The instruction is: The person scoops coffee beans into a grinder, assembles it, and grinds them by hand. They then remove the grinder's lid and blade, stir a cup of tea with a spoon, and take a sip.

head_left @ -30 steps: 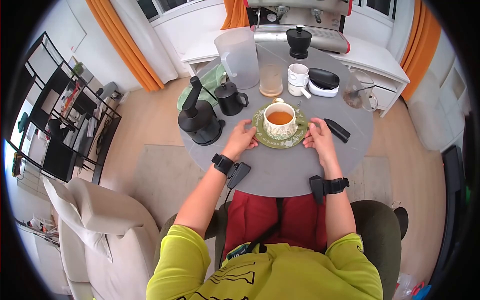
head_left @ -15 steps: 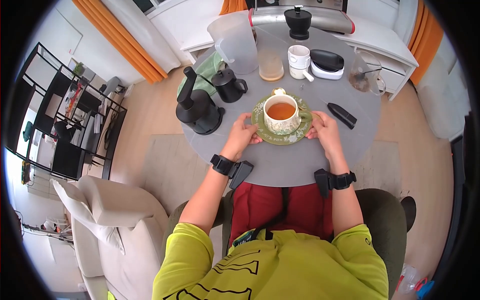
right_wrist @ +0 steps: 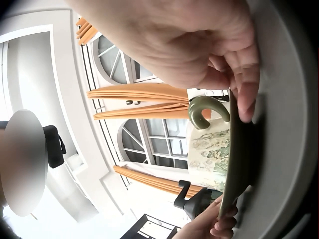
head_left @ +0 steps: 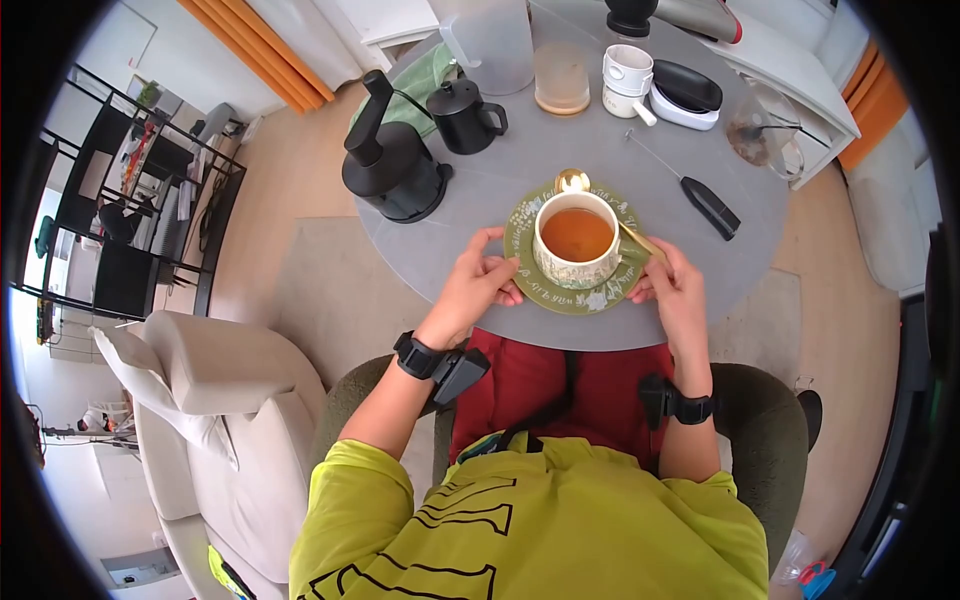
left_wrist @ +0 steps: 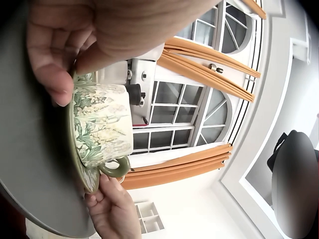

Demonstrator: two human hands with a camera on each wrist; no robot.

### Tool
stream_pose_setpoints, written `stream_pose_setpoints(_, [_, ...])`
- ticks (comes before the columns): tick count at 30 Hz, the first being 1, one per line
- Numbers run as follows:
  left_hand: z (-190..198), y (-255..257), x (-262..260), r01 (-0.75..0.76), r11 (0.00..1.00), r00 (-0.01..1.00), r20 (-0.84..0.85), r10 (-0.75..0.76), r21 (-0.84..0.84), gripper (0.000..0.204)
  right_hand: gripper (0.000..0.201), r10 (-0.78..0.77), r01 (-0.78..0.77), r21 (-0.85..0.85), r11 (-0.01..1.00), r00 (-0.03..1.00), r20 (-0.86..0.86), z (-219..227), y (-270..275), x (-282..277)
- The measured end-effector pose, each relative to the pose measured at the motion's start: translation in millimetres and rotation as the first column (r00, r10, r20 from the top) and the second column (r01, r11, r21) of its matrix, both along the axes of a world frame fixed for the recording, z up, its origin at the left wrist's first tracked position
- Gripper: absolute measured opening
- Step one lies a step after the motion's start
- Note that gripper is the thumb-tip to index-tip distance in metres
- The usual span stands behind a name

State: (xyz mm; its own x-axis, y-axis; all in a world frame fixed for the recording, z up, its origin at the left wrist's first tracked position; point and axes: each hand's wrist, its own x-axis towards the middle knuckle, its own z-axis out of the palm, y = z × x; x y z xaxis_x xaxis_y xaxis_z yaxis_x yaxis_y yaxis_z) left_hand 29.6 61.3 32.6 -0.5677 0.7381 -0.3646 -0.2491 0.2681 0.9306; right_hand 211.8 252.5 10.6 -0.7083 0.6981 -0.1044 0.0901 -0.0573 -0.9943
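A patterned cup (head_left: 562, 268) of amber-brown liquid sits on a green saucer (head_left: 522, 285) with pale lettering. My left hand (head_left: 474, 280) pinches the saucer's left rim between thumb and fingers. On the opposite rim my right hand (head_left: 677, 290) does the same, close to the cup's green handle (right_wrist: 200, 109). A gold spoon (head_left: 573, 181) lies on the saucer, partly hidden behind the cup. In the right wrist view the fingers reach beneath the rim, and the saucer is close over the grey tabletop (right_wrist: 289, 134), near its front edge.
A black gooseneck kettle (head_left: 395, 170) and small black pot (head_left: 465, 115) stand on the left. Behind are a clear pitcher (head_left: 490, 50), a glass (head_left: 561, 80), stacked white cups (head_left: 627, 75) and a black-and-white scale (head_left: 686, 95). A black whisk-like tool (head_left: 710, 208) and glass server (head_left: 760, 135) are right.
Both hands have brought the saucer, with the cup and spoon on it, toward the body and the table's near edge. The head view has tipped further down.
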Motion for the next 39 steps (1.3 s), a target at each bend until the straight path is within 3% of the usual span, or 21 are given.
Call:
stream_pose_setpoints(3, [-1.8, -3.4, -3.1, 0.035, 0.999, 0.998, 0.041, -0.036, 0.029, 0.046, 0.030, -0.005, 0.005, -0.014, 1.000, 1.000, -0.001, 1.6, 1.2, -0.5])
stream_pose_setpoints(9, [-4.1, -10.3, -4.7, 0.072, 0.994, 0.993, 0.090, -0.079, 0.084, 0.058, 0.027, -0.029, 0.021, 0.164, 0.986, 0.998, 0.047, 7.5, 8.9, 2.0])
stream_pose_setpoints(12, [-3.5, -11.9, -1.7, 0.070, 0.993, 0.993, 0.083, -0.078, 0.099, 0.059, 0.025, -0.082, 0.090, 0.239, 0.967, 0.996, -0.042, 20.0, 10.5, 3.8])
stream_pose_setpoints(15, [-6.9, -13.6, -2.9, 0.070, 0.990, 0.987, 0.133, -0.085, 0.119, 0.061, 0.024, -0.226, 0.274, 0.291, 0.916, 0.956, -0.189, 44.3, 10.2, 3.4])
stream_pose_setpoints(16, [-7.9, -13.9, -3.5, 0.062, 0.990, 0.985, 0.152, -0.080, 0.125, 0.061, 0.024, -0.220, 0.263, 0.301, 0.917, 0.960, -0.171, 51.3, 9.1, 4.2])
stream_pose_setpoints(19, [-8.2, -14.8, -3.7, 0.076, 0.989, 0.983, 0.158, -0.096, 0.126, 0.062, 0.024, -0.380, 0.519, 0.379, 0.766, 0.842, -0.383, 65.0, 9.8, 4.1])
stream_pose_setpoints(22, [0.1, -20.8, -3.0, 0.075, 0.992, 0.977, 0.192, -0.094, 0.105, 0.062, 0.022, -0.314, 0.525, 0.355, 0.774, 0.804, -0.505, 75.0, 8.7, 6.3])
stream_pose_setpoints(24, [7.0, -25.9, -3.6, 0.076, 0.991, 0.948, 0.299, -0.105, 0.106, 0.062, 0.020, -0.287, 0.508, 0.371, 0.777, 0.812, -0.508, 72.6, 6.6, 2.5])
stream_pose_setpoints(27, [-1.2, -28.3, -2.1, 0.020, 0.990, 0.925, 0.373, -0.072, 0.142, 0.063, 0.019, -0.236, 0.424, 0.475, 0.771, 0.883, -0.405, 67.4, -3.7, -5.8])
stream_pose_setpoints(32, [2.1, -29.2, -3.8, 0.039, 0.987, 0.898, 0.429, -0.103, 0.156, 0.062, 0.015, -0.251, 0.387, 0.531, 0.754, 0.916, -0.311, 60.7, -10.3, -14.9])
stream_pose_setpoints(39, [10.9, -37.6, -1.5, 0.093, 0.976, 0.891, 0.421, -0.169, 0.196, 0.067, 0.014, -0.080, 0.154, 0.576, 0.803, 0.985, -0.152, 57.1, -21.5, -23.5])
